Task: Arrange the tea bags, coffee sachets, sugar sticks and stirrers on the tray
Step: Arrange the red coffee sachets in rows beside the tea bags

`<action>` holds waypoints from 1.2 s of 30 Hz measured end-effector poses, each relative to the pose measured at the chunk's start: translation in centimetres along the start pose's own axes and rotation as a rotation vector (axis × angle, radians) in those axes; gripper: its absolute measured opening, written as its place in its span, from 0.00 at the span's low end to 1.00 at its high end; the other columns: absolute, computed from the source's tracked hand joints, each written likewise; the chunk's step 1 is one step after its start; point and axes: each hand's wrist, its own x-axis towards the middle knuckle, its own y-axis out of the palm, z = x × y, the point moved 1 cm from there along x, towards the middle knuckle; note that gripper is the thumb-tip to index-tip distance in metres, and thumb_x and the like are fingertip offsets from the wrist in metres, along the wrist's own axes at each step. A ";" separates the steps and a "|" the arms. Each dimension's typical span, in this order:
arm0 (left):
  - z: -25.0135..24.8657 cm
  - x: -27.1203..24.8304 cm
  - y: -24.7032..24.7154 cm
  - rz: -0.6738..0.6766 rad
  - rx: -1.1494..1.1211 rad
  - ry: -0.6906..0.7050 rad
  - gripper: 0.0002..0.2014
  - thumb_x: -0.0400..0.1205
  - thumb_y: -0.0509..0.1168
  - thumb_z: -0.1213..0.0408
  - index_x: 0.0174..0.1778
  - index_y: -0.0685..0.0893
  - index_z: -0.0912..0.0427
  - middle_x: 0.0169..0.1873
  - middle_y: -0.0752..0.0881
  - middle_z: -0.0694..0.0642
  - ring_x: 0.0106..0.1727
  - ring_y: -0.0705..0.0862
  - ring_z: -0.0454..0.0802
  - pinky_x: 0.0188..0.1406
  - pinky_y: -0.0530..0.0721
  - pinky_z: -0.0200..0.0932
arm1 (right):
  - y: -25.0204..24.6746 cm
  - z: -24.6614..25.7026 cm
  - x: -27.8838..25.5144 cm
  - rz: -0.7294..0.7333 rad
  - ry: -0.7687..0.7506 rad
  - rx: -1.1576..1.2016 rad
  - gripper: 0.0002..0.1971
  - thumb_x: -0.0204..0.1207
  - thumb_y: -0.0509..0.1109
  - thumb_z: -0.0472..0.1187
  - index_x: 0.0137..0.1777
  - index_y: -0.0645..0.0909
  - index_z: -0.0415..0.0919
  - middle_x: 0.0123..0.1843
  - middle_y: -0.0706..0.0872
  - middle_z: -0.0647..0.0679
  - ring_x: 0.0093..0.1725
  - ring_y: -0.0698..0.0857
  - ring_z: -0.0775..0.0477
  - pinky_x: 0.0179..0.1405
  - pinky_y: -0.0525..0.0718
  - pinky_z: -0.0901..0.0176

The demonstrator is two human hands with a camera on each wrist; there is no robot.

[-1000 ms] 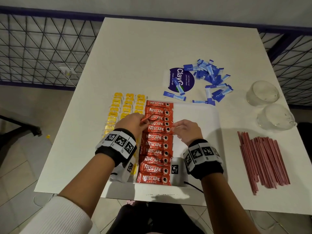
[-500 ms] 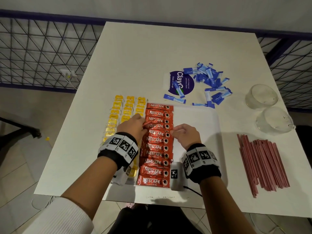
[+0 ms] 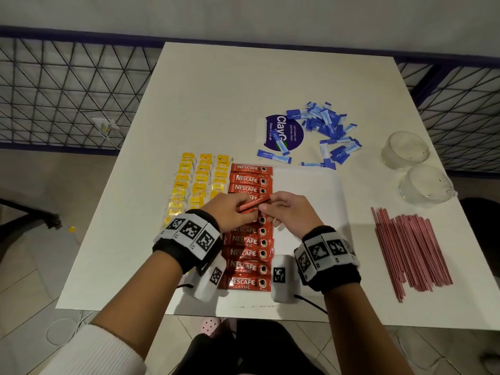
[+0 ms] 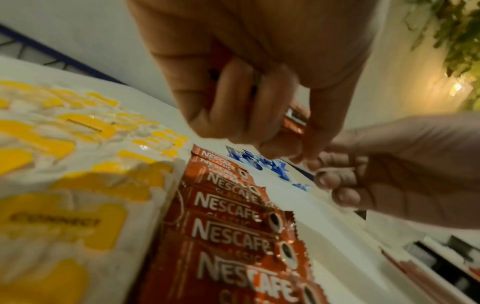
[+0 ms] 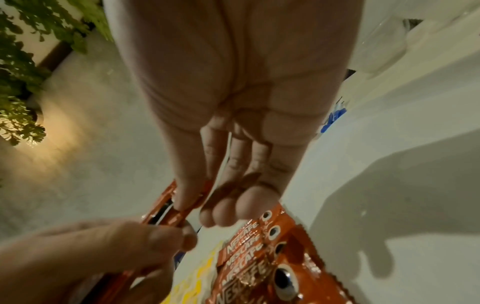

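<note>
A column of red Nescafe coffee sachets lies on the white tray, with rows of yellow tea bags to its left. My left hand and right hand meet over the column's middle. Together they hold a small stack of red coffee sachets just above the row, one hand at each end. In the right wrist view the thumb and forefinger pinch the sachet stack. In the left wrist view the stack shows between curled fingers. Blue sugar sticks and red stirrers lie off the tray.
Two clear glass bowls stand at the table's right edge. A round purple ClayGo sticker is on the table by the sugar sticks. The tray's right half is bare white. A wire fence borders the table at left and right.
Both hands came together over the sachet column and lifted a few red sachets off it; earlier they touched sachets lying flat in the row.
</note>
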 end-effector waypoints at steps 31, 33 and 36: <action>2.9 -2.7 -0.3 -0.271 -0.348 -0.082 0.07 0.78 0.68 0.67 0.51 0.86 0.56 0.41 0.84 0.48 0.45 0.81 0.41 0.44 0.77 0.28 | -0.1 -2.9 -2.3 -0.143 0.084 0.049 0.05 0.76 0.70 0.34 0.49 0.84 0.40 0.37 0.84 0.54 0.33 0.79 0.59 0.36 0.77 0.67; 3.0 -2.7 -0.3 -0.294 -0.232 -0.094 0.06 0.79 0.68 0.65 0.50 0.86 0.55 0.41 0.81 0.45 0.42 0.78 0.40 0.39 0.74 0.28 | -0.3 -3.4 -2.0 -0.144 0.102 -0.002 0.06 0.76 0.70 0.35 0.51 0.85 0.40 0.37 0.83 0.55 0.34 0.77 0.59 0.38 0.76 0.66; 3.0 -2.5 -0.1 -0.274 -0.103 -0.083 0.05 0.78 0.69 0.64 0.48 0.87 0.57 0.44 0.80 0.46 0.46 0.77 0.43 0.47 0.76 0.37 | -0.3 -3.9 -1.6 -0.151 0.136 -0.083 0.06 0.76 0.70 0.38 0.50 0.86 0.42 0.39 0.83 0.55 0.40 0.77 0.57 0.50 0.75 0.59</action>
